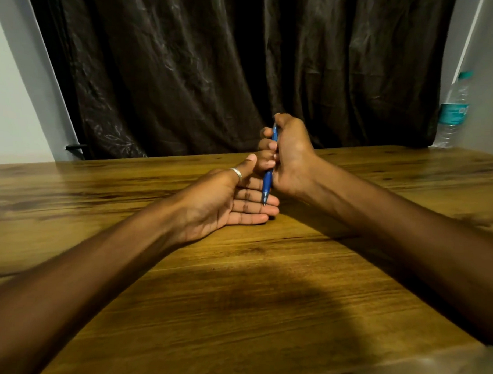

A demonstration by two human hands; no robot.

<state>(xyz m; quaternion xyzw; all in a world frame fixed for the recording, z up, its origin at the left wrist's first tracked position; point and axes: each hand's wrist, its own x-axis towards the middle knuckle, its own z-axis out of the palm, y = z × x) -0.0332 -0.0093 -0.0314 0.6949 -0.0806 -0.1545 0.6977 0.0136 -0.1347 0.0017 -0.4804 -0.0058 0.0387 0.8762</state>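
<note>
My right hand (290, 154) grips a blue pen (267, 183) in a fist, held nearly upright with its tip pointing down. The tip sits at the fingertips of my left hand (226, 201), which lies palm up on the wooden table (243, 299) with its fingers straight and a silver ring on the thumb. The pen's upper end shows above my right fingers. The two hands touch near the left thumb.
A dark brown curtain (235, 69) hangs behind the table's far edge. A clear plastic water bottle (453, 109) with a teal cap and label stands at the far right corner. White walls flank the curtain.
</note>
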